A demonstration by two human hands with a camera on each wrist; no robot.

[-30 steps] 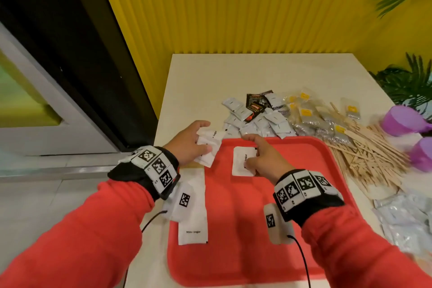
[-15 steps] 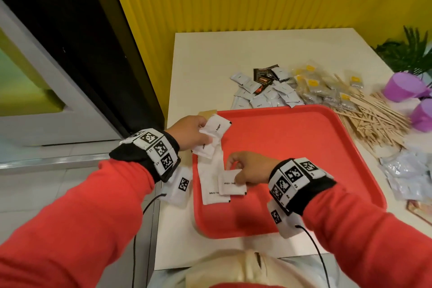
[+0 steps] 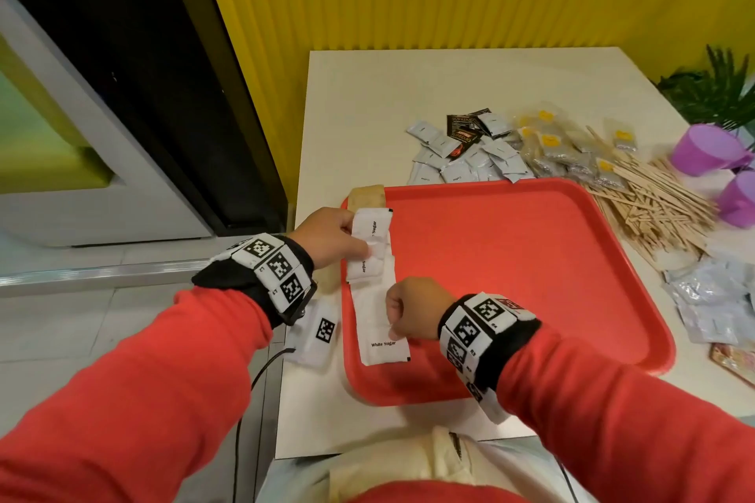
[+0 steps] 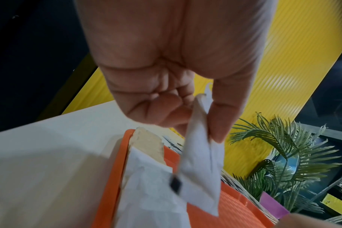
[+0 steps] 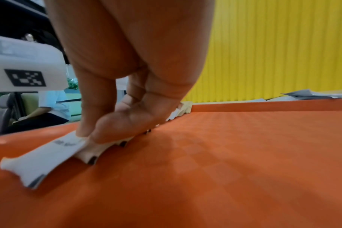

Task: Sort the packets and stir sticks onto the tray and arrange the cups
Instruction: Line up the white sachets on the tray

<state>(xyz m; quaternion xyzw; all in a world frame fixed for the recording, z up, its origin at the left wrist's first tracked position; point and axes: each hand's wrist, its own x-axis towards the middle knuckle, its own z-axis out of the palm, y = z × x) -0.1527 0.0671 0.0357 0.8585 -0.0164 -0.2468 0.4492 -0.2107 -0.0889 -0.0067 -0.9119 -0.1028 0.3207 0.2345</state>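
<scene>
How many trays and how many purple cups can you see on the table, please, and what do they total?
Red tray: 1
Purple cups: 2
Total: 3

The tray (image 3: 531, 257) lies on the counter (image 3: 408, 86); packets (image 3: 461, 153) behind it, sticks (image 3: 653, 204) and cups (image 3: 706, 151) to its right.

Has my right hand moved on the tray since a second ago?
Yes. The right hand has moved from the far middle of the red tray to its near left side, onto the row of white sugar packets.
</scene>
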